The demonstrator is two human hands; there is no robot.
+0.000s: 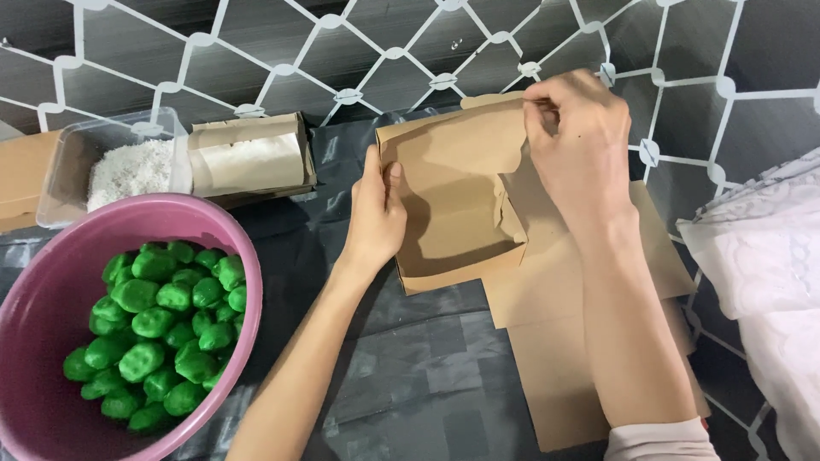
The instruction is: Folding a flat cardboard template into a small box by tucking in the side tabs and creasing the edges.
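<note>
While the left hand [376,213] clamps thumb and fingers on the left wall of a half-folded brown cardboard box [453,205] at mid-table, the right hand [572,137] pinches its far flap closed; a pink bowl [34,299] of green balls [162,333] sits near left.

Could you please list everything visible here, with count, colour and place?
cardboard box: one, brown, half-folded, centre, held in both hands
flat cardboard sheets: a stack, brown, under and right of the box
bowl: one, pink, lower left
green balls: many, green, inside the bowl
plastic tub: one, clear, white shreds inside, upper left
folded box: one, brown, beside the tub
white cloth: one, right edge
left hand: grips box's left wall
right hand: pinches top flap
</note>
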